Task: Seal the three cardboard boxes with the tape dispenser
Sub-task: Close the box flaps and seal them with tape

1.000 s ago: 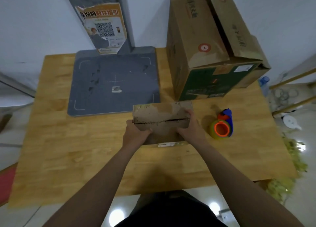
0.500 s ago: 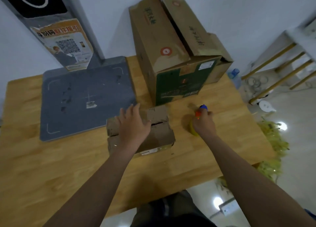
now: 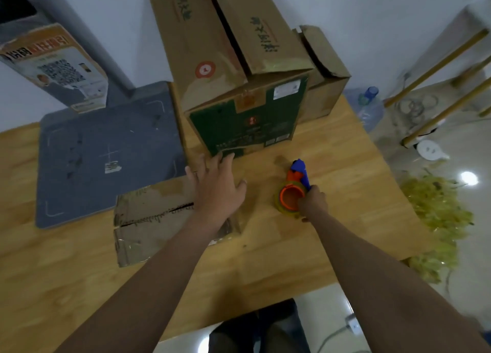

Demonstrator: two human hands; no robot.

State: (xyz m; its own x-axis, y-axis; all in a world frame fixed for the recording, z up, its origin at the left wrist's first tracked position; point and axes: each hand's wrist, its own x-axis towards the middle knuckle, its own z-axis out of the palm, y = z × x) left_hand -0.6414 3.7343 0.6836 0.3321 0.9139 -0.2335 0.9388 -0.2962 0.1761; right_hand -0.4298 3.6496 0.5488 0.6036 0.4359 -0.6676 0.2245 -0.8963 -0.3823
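A small flat cardboard box [image 3: 156, 220] lies on the wooden table [image 3: 345, 193], its two top flaps meeting along a jagged seam. My left hand [image 3: 216, 185] rests spread on the box's right end, fingers apart. To the right, my right hand [image 3: 312, 202] grips the tape dispenser [image 3: 293, 190], a blue and orange handle with a yellowish tape roll, still down on the table. A tall cardboard box [image 3: 239, 87] with a green front stands behind, its top flaps apart. A third brown box [image 3: 322, 71] sits behind it on the right.
A grey scale platform [image 3: 106, 150] with a post and a QR-code sign [image 3: 55, 65] fills the table's left back. Off the right edge are a water bottle [image 3: 368, 105], a wooden rack [image 3: 438, 87] and yellow-green scraps [image 3: 438, 220] on the floor.
My right hand left the small box, reached right and closed on the tape dispenser. My left hand shifted onto the box's right end and spread flat. The view swung right.
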